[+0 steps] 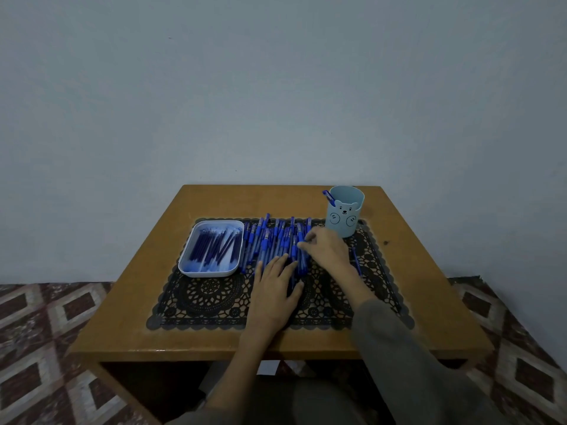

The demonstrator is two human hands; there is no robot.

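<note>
— On the mat (pixel 214 302), mid-table (pixel 214 338): where's the pile?
— The pens (pixel 270 240) lie side by side in a loose heap on the far half of the mat. Their barrels run roughly front to back, between the tray (pixel 184 265) and the cup (pixel 345 216).
— Left hand (pixel 276 286)?
— It's flat, palm down, with the fingers straight and spread. The fingertips rest on the near ends of the pens and the heel is on the mat. It isn't gripping anything.
— Right hand (pixel 329 250)?
— It's at the right edge of the heap, just in front of the cup. The fingers are curled and the thumb and forefinger pinch one pen (pixel 300 233), a narrow grip. That pen is still low among the others, and I can't tell if it's lifted clear.
— Do the hands touch?
— No, they're close but apart. The right one is farther from the body.
— What's in the tray?
— It's a white tray with rounded corners at the left edge of the mat, touching the heap. It holds thin dark refills (pixel 214 246), lying slanted.
— And the cup?
— It's pale blue with a bear face drawn on it, standing upright on the far right corner of the mat. One capped pen (pixel 328 196) stands in it and leans left over the rim.
— Any strays?
— One loose pen (pixel 356 260) lies on the mat, right of the right wrist.
— Anything else?
— A grey sleeve (pixel 399 348) covers the right forearm. There's a patterned floor (pixel 46 332) on both sides and a plain wall (pixel 276 87) behind.
</note>
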